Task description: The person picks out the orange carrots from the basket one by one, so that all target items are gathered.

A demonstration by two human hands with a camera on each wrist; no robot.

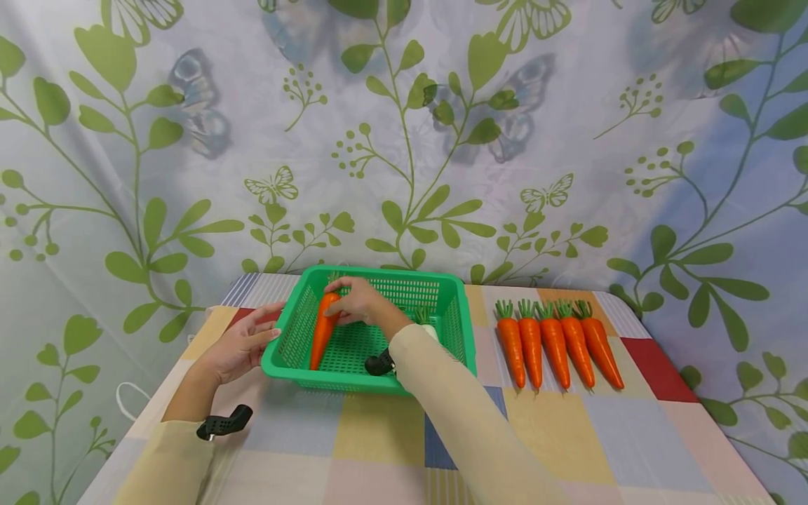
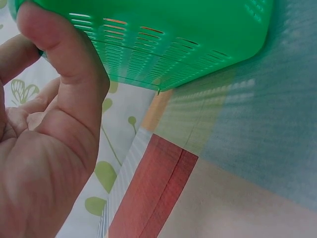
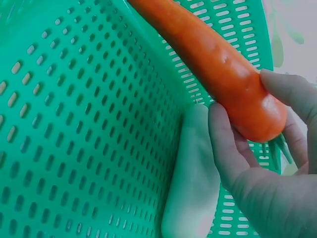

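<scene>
A green plastic basket with slotted walls stands on the table. My right hand reaches into it and holds an orange carrot near its leafy top, along the basket's left side. In the right wrist view, the thumb and fingers pinch the carrot's thick end, with its green stems poking out below. A white radish lies in the basket beside it, partly hidden by my right arm in the head view. My left hand touches the left rim from outside, thumb against the green plastic, fingers loosely bent.
Several carrots lie side by side to the basket's right, green tops toward the back. A patchwork cloth covers the table. Behind hangs a leaf-and-butterfly curtain, close to the basket's far side. A white cable loops at the left edge.
</scene>
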